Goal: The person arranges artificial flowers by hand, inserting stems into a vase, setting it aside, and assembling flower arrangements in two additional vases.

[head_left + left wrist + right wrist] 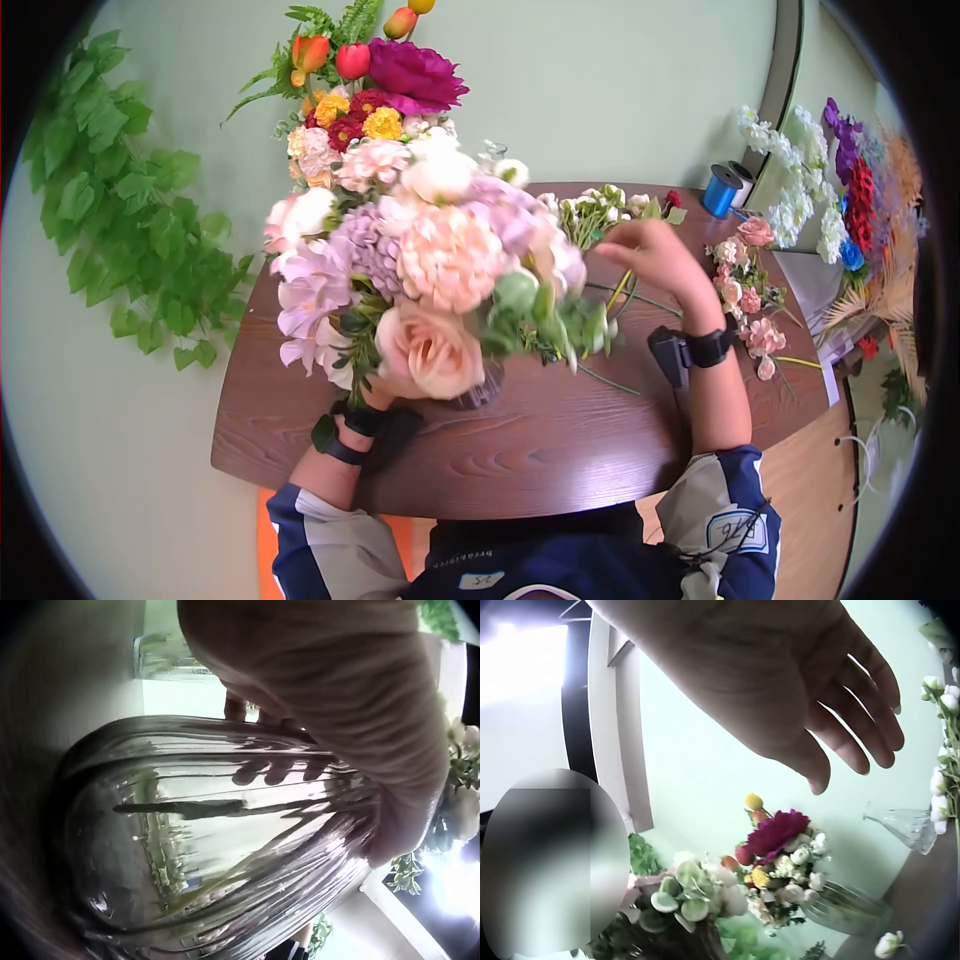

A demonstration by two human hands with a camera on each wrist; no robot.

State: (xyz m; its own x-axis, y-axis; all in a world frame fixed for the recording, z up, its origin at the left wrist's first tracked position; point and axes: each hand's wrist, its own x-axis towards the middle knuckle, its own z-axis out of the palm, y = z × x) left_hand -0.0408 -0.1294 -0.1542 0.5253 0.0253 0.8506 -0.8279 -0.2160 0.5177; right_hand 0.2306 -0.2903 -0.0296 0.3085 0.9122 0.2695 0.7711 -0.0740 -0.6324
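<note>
A clear ribbed glass vase (225,847) with stems inside is gripped near its neck by my left hand (337,697), the fingers showing through the glass. In the head view a full bouquet of pink, lilac and white flowers (450,255) rises over that vase and mostly hides my left hand (375,392). My right hand (650,262) is raised to the right of the bouquet, above the table. Its fingers (855,724) are spread and loosely bent in the right wrist view, holding nothing.
Behind the bouquet stands a second arrangement with a magenta flower (415,75). White flower stems (600,210), pink flowers (760,335) and ribbon spools (720,190) lie or stand on the brown table (520,450). Green leaves (120,200) hang at the left; more flowers are at the far right.
</note>
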